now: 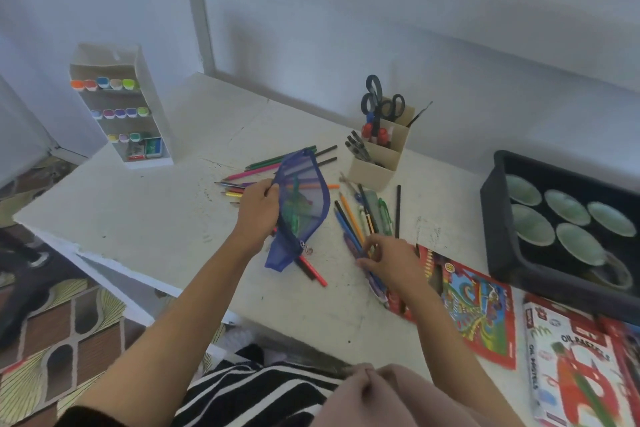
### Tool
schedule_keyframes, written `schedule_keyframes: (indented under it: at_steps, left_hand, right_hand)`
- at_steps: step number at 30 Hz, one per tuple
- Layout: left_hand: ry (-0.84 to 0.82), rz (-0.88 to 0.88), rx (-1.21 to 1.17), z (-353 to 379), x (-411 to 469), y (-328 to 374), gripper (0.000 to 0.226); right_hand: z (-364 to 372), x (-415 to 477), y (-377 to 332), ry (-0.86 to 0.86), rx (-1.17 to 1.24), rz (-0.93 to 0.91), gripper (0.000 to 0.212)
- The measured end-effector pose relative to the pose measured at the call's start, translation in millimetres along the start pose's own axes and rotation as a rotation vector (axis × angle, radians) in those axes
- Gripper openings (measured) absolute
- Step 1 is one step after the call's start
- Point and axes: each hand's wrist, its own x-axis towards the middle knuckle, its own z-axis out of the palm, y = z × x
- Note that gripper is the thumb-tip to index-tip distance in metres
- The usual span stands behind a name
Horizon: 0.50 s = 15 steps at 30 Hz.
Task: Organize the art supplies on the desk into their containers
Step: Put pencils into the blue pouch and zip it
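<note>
"Two hands, two jobs: our left hand (pixel 258 210) curls its fingers round one edge of the blue mesh pouch (pixel 301 208), lifted over the desk (pixel 138 211) at the middle of the frame. Our right hand (pixel 388 260) pinches a bunch of coloured pencils (pixel 349 224) just right of centre. How do we do this well?"

"We square the tips against the desk, then turn the pouch so its zip mouth faces the right hand, and slide the bunch in lengthwise. The mesh looks limp to us, so the left fingers should hold the mouth spread."

"And the loose pencils (pixel 273 161) behind the pouch?"

"We take them afterwards, in small bunches. A big fistful would probably snag on the zip."

"What can we not make out?"

"How far the zip stands open, and what lies inside: something green shows through the mesh, blurred. Our right hand covers the lower ends of its pencils, so we cannot count them. The red pencil box (pixel 481 308) at lower right sits partly under our forearm, and the right edge cuts off the black tray (pixel 491 204)."
</note>
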Motion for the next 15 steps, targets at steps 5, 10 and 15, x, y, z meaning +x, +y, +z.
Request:
schedule_keyframes:
  at_steps: [5, 10, 15]
  left_hand:
    - [-0.063, -0.021, -0.077, 12.9, -2.9, 12.7, 0.028]
    - [-0.123, -0.022, -0.082, 20.5, -1.4, 12.7, 0.027]
    - [-0.171, -0.088, -0.084, 21.0, 1.2, 3.5, 0.030]
  right_hand:
    - [13.8, -10.0, -3.7, 0.094, -0.193, 0.009, 0.022]
    - [24.5, -8.2, -12.0, 0.148, -0.218, 0.098, 0.021]
    - [21.0, -8.8, -15.7, 0.290, -0.087, 0.237, 0.018]
